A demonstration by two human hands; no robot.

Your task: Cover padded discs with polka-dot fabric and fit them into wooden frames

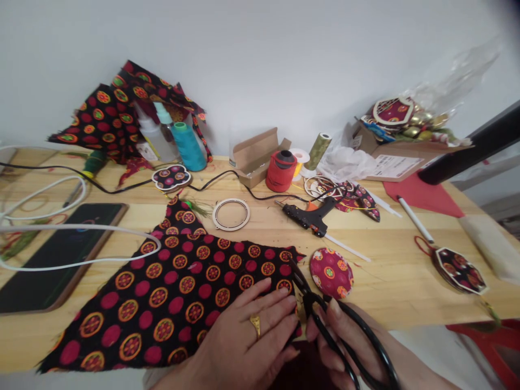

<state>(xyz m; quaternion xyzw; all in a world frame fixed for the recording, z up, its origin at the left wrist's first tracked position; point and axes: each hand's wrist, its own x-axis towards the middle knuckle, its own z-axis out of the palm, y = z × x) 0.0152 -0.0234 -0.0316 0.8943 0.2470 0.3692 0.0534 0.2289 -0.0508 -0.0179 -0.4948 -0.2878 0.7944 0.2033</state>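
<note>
A black fabric piece (174, 292) with red dots and orange flower circles is spread over the front of the table. My left hand (260, 325), with a gold ring, lies flat on its right part, fingers stretched out. Black-handled scissors (307, 292) are in my right hand (335, 330), blades pointing up and left at the fabric's right edge. Whether the blades have cloth between them I cannot tell. Just beyond the scissors sits a round, maroon fabric-covered disc (332, 272).
Behind the fabric lie a wooden ring (231, 214) and a black glue gun (311, 216). A phone (60, 254) and white cable occupy the left. Thread spools (281, 170), a small box (258, 157) and a filled carton (398, 157) line the wall. An octagonal ornament (460, 271) is at right.
</note>
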